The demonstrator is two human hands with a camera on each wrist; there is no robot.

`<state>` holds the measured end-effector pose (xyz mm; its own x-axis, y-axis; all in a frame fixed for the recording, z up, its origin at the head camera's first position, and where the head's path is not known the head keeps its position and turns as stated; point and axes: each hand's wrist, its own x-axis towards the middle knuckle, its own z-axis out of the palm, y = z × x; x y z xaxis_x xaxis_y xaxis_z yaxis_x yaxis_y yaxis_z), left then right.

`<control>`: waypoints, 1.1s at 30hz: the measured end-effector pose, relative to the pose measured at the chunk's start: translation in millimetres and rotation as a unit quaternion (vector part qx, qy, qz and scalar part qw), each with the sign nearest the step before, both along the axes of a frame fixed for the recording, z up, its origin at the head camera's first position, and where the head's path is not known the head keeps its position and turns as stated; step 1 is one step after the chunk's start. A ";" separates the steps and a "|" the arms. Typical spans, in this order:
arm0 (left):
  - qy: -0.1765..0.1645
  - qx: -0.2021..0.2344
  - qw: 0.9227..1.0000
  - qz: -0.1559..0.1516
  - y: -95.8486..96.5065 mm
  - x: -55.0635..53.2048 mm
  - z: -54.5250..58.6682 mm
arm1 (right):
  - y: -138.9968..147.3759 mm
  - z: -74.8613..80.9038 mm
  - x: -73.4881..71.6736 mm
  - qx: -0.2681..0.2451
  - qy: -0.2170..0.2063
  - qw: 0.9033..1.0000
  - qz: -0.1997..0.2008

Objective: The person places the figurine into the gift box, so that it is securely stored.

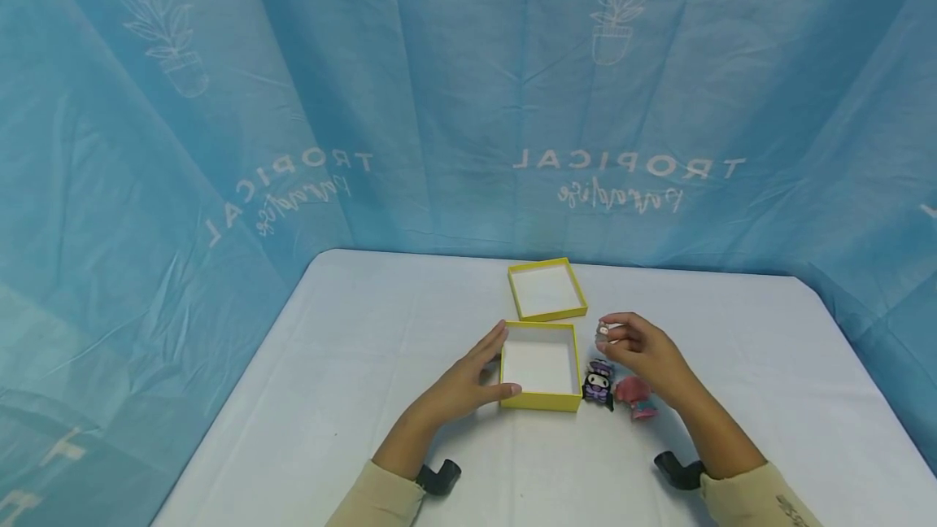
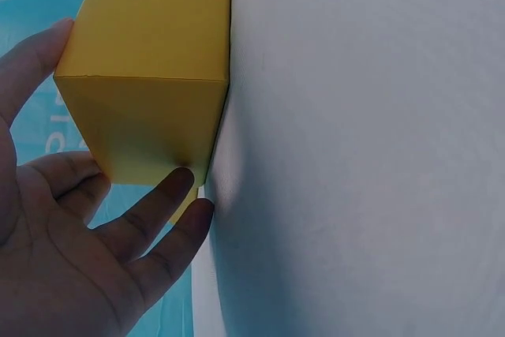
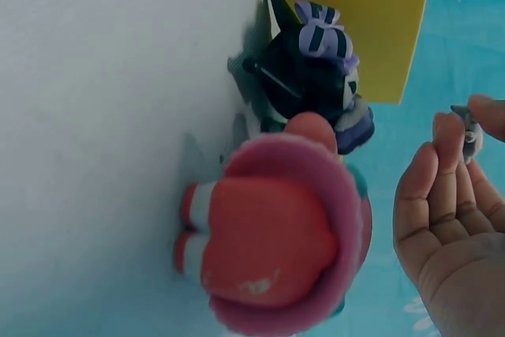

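My right hand pinches a small grey figurine between thumb and fingertips, raised above the table to the right of the open yellow box. The same grey figurine is partly covered by the fingers in the right wrist view. My left hand rests against the box's left side, thumb at the front rim and fingers spread along the side wall. White lining shows inside the box. Beside its right wall stands a black-and-purple figurine, and next to that a pink-haired figurine.
Behind the box lies its yellow-edged lid, white inside facing up. A white cloth covers the table. Blue printed curtains hang along the back and sides. Dark wrist mounts stick out near both sleeves.
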<state>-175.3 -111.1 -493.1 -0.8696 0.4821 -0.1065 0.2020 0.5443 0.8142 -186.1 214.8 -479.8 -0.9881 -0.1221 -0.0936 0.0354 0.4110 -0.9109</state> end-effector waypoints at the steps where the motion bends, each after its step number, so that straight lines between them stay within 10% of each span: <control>1: 0.000 -0.001 1.000 0.000 0.0 0.1 0.1 | -1.2 0.1 -0.2 0.000 0.001 1.000 0.002; 33: 0.009 -0.005 1.000 -0.001 2.0 0.0 -0.2 | -39.5 -2.3 -8.5 0.097 0.101 0.989 0.043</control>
<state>-175.4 -109.1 -493.3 -0.8702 0.4834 -0.0953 0.2187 0.5523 0.8044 -194.7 175.4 -482.1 -0.9758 -0.2054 0.0752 -0.1820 0.5716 -0.8001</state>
